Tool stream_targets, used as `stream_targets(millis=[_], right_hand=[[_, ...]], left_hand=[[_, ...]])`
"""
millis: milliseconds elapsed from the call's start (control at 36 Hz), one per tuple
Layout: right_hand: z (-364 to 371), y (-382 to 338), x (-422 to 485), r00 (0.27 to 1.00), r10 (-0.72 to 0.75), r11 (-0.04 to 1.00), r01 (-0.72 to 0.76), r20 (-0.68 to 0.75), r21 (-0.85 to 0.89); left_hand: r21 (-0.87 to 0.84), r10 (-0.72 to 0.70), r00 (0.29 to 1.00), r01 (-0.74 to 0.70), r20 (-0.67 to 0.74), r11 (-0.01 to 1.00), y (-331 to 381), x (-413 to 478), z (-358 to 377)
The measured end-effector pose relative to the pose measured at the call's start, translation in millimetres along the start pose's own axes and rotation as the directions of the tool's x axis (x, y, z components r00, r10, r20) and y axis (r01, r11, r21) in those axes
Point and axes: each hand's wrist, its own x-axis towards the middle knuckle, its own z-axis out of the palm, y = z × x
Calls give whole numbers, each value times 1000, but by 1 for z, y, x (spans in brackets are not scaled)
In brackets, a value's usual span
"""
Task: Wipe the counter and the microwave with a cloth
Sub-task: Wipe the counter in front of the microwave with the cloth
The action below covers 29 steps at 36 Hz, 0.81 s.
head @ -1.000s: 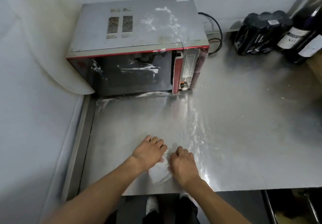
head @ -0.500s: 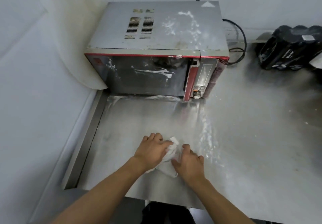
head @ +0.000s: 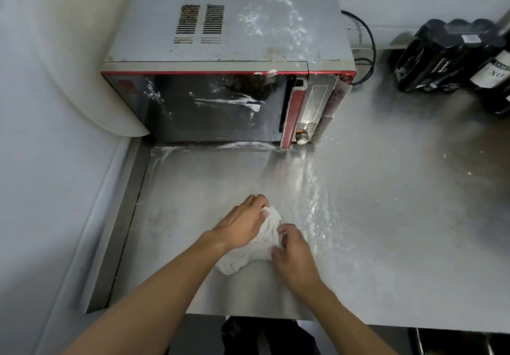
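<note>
White cloth point(head: 256, 247) lies bunched on the steel counter point(head: 386, 216) near its front edge, gripped by the left hand point(head: 240, 227) with fingers curled over it and pinched at its right side by the right hand point(head: 294, 252). It is best gathered into a firm, flat pad before the white streaks on the counter and on the microwave point(head: 220, 37) behind are wiped. A wrapped pack of dark bottles point(head: 441, 56) is stood far right; their contents cannot be told.

The steel bench point(head: 386, 216) carried a microwave point(head: 220, 51); a white cloth point(head: 240, 261) lay before it, a wrapped bottle pack point(head: 441, 56) to its right.
</note>
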Motion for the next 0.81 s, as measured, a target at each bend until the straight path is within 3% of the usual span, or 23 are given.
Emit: stream_targets(millis=[167,306,389,444,500,583,639,694,806], right_hand=[[-39,-32,25,953,-202,979,206,-224,-9],[-69,-78,44,763,-454,886,442,-461,-142],[-82,-88,51,663,-592,802,540,-458,-255],[-84,-78,53,667,-642,767,556,-379,-320],[-80,-55,51,720,-654,740,542,-234,-399],[-62,-6,44,815,-573,668,523,82,-529],[-51,22,34,828,-518,610,533,213,-586],[-43,39,22,844,-498,625,510,200,-591],[-34,48,5,943,-317,749,312,98,-585]], left_hand=[[-87,128,948,-160,-291,983,-11,-19,-39],[-87,253,768,-371,-588,925,-2,-24,-66],[75,383,620,-462,-684,883,6,-24,-74],[259,496,577,-445,-649,857,-4,-23,-67],[376,558,618,-411,-554,830,-21,-26,-49],[474,586,758,-419,-288,775,-49,-44,-12],[538,563,818,-423,-120,729,-64,-55,13],[541,508,859,-398,-65,741,-69,-63,32],[489,428,886,-297,-178,820,-67,-65,48]])
